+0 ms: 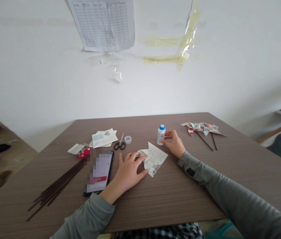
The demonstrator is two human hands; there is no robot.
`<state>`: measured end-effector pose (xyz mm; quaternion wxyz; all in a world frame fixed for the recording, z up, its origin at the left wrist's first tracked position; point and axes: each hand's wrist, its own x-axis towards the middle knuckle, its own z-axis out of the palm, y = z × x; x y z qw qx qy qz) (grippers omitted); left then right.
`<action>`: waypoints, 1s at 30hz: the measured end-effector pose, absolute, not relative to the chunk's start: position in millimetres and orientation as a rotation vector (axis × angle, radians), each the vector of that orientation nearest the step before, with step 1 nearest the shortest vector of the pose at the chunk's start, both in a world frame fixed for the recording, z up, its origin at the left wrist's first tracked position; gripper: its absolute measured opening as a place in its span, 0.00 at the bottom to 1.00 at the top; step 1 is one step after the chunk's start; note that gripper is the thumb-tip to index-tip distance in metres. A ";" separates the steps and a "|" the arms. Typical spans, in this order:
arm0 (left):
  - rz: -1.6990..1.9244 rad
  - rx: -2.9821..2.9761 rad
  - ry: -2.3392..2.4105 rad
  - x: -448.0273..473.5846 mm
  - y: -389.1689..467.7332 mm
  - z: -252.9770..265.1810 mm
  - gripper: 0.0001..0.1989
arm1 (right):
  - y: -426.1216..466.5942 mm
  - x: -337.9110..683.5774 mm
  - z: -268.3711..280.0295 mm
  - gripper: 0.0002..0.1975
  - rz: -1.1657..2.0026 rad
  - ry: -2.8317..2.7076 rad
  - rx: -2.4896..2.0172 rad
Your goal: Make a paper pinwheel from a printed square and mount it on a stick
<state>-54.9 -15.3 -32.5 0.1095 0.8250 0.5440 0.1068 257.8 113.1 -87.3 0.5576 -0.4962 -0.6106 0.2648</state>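
Note:
My left hand (130, 171) lies with spread fingers at the left side of a partly folded piece of printed paper (157, 158), its fingertips on the paper. Line drawings and text show on the paper, and some of its left side is hidden under the fingers. To the right, my right hand (175, 145) has its thumb and fingers against a small white bottle (160, 136) with a blue cap. The bottle stands upright on the table, just behind the paper.
Scissors (120, 142), a small clear round container (128, 139) and paper sheets (103, 137) lie at back left. Nearer are an opened small box (79, 150), thin dark sticks (56, 184) and a phone (100, 176). Paper pinwheels (202, 128) on sticks lie at right. A wall borders the table (170, 199).

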 end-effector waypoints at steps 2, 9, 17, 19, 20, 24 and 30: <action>0.316 2.425 1.605 -55.8 -15.0 -34.0 0.31 | 113.6 256.7 -86.7 0.32 0.636 -1.446 -1.176; 0.316 2.431 1.609 -54.9 -17.1 -30.3 0.30 | 113.0 257.2 -80.4 0.27 0.641 -1.468 -1.226; 0.209 2.390 1.640 -53.3 -19.3 -15.7 0.31 | 130.6 244.4 -76.9 0.23 0.689 -1.496 -1.202; 0.200 2.378 1.645 -54.4 -20.0 -12.6 0.31 | 138.7 237.4 -73.6 0.24 0.721 -1.500 -1.163; 0.194 2.374 1.650 -55.0 -20.6 -11.1 0.31 | 142.6 233.5 -71.1 0.24 0.748 -1.503 -1.142; 0.154 2.369 1.679 -58.1 -22.7 -5.1 0.31 | 155.7 214.9 -59.3 0.24 0.887 -1.524 -1.056; 0.101 2.364 1.752 -65.7 -21.0 -0.5 0.30 | 171.7 176.7 -48.7 0.23 0.998 -1.596 -1.038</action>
